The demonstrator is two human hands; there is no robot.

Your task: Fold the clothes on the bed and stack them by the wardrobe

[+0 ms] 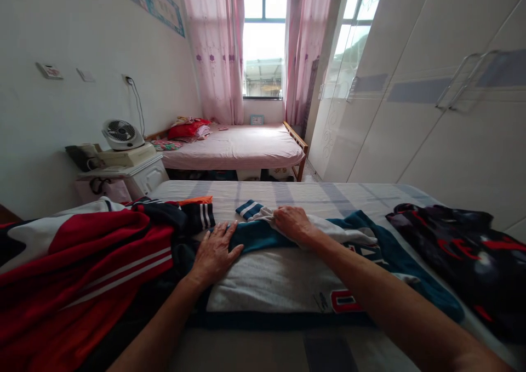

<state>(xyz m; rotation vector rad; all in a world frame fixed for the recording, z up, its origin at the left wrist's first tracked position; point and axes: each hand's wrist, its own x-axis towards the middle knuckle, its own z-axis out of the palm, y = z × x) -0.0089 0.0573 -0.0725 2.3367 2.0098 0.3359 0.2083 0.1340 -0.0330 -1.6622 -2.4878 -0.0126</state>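
Observation:
A grey and teal sweatshirt with a red and navy patch lies spread sideways on the near bed. My left hand rests flat on its left end, fingers stretched out over the teal cloth. With bent fingers, my right hand grips the grey sleeve close to its blue and white striped cuff. The sleeve lies along the far side of the garment. My right forearm hides part of the lettering and the sweatshirt's right half.
Red, white and navy clothes are heaped on the left. A black printed garment lies on the right. Beyond the near bed stand a pink-sheeted bed, a cabinet carrying a fan, and a white wardrobe.

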